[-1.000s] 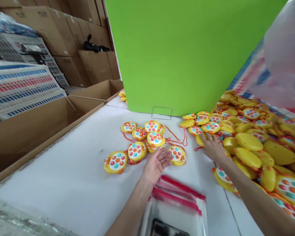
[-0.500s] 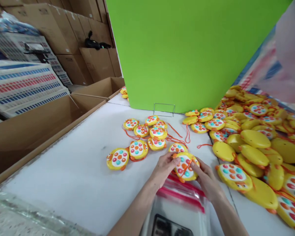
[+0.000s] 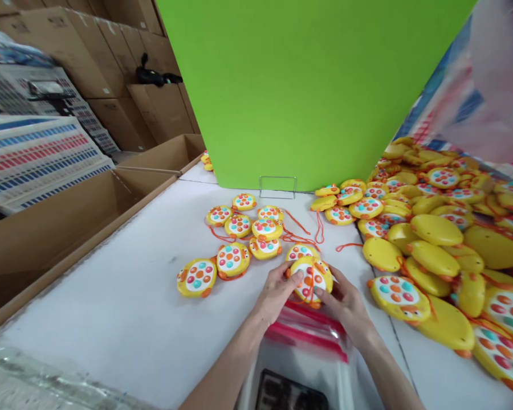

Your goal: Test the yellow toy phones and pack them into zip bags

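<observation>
Yellow and white, one toy is gripped between two hands, with nine similar toys grouped beyond and leftward.

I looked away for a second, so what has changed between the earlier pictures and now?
The right hand came left from the heap of yellow plastic toys, and it and the left hand now hold one oval yellow plastic toy with coloured dots near the clear, red-edged plastic bag. Farther off, another such toy slid left. The flat green board stayed put.
</observation>
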### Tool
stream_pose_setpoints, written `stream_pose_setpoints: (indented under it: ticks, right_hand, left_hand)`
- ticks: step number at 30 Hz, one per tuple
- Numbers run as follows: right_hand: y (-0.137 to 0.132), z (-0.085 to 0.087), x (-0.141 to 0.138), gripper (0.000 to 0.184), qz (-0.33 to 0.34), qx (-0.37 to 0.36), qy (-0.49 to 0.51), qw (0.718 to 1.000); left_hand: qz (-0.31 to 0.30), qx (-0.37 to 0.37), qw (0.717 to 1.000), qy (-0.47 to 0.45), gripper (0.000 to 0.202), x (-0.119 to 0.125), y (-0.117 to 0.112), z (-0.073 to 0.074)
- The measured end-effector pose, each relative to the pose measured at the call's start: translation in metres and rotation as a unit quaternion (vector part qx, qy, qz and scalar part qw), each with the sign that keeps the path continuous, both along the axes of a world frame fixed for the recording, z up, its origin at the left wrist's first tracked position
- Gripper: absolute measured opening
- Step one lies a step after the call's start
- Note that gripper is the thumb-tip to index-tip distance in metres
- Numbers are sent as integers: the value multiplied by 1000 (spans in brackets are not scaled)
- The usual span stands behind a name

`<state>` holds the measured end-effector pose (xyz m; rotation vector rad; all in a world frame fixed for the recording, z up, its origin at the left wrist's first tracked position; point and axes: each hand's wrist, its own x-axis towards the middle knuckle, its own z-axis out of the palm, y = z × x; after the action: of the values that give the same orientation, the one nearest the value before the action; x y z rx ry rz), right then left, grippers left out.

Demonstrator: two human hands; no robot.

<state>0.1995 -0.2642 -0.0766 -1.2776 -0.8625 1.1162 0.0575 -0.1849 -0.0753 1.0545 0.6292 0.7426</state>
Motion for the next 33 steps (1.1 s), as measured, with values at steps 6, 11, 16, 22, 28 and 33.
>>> stream_pose_setpoints:
  ticks: [6, 11, 16, 22, 28, 33]
  right_hand:
    - [0, 2, -1, 48, 12, 11, 78, 997]
    - [-1, -6, 6, 42, 4, 38, 51, 998]
    - [0, -6, 8, 41, 26, 33, 2, 999]
    - [-29, 26, 29, 42, -94, 11, -375, 922]
    - [-69, 12, 94, 62, -119, -106, -706, 690]
    - [-62, -10, 105, 48, -115, -115, -704, 691]
  left_hand:
    - [-5, 23, 1000, -13, 37, 0, 0, 6]
    - [-24, 40, 999, 5, 41, 0, -3, 9]
    - [-4, 30, 1000, -7, 42, 3, -4, 6]
    - [174, -162, 953, -187, 28, -14, 21, 13]
    - [73, -285, 937, -187, 37, -16, 21, 25]
    - [2, -236, 966, -110, 23, 0, 2, 15]
